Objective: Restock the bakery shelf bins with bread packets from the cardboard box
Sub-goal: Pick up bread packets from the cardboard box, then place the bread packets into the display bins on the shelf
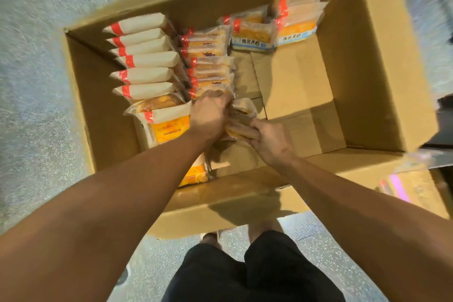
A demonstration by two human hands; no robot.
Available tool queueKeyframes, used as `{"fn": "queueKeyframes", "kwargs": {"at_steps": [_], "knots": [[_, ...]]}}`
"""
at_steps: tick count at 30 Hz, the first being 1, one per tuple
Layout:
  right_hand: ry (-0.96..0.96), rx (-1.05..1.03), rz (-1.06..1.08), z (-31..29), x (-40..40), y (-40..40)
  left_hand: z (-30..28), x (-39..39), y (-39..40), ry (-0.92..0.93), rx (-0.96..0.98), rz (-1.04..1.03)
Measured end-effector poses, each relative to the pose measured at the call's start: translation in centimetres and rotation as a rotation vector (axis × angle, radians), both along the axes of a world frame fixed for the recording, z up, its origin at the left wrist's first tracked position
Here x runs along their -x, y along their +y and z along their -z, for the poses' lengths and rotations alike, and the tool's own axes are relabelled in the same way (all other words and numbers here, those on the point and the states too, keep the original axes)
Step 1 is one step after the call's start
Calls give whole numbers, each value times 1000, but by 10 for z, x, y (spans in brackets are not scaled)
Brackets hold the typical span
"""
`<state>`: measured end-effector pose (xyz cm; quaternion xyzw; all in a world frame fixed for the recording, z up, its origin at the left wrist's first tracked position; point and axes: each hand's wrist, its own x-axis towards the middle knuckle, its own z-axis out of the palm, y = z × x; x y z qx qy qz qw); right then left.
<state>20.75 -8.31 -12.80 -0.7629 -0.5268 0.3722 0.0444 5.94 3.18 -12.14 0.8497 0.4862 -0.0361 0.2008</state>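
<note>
The left hand (210, 115) is curled shut over the near end of the middle row of bread packets (210, 66), its fingers wrapped round the top edges of the closest ones, while the right hand (272, 141) is closed on a small bundle of packets (241, 127) that lies between the two hands, just below and to the right of the left knuckles. That bundle's long axis runs on a slant, from upper left by the left hand down toward the right palm, so both hands sit at its two ends and neither is clearly nearer; how many packets it holds cannot be told through the blur. Beyond the hands, the middle row runs straight away from the person, packets standing on edge, with a row of white-wrapped packets (144, 61) just to its left and blue-labelled packets (252, 32) at the far wall. All lie inside the cardboard box (367, 81) on the floor; its right half is bare. The shelf bins are not in view, so the lift probably goes up and out first.
</note>
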Motion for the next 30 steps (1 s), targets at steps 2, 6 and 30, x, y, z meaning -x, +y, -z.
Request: {"fn": "queueKeyframes", "kwargs": {"at_steps": [2, 6, 30], "knots": [[-15, -33, 43, -22, -3, -7, -23, -4, -2, -57, -13, 0], [-65, -139, 100, -78, -6, -26, -80, -9, -13, -155, -74, 52], [-515, -294, 841, -345, -114, -426, -336, -244, -322, -353, -142, 767]]}}
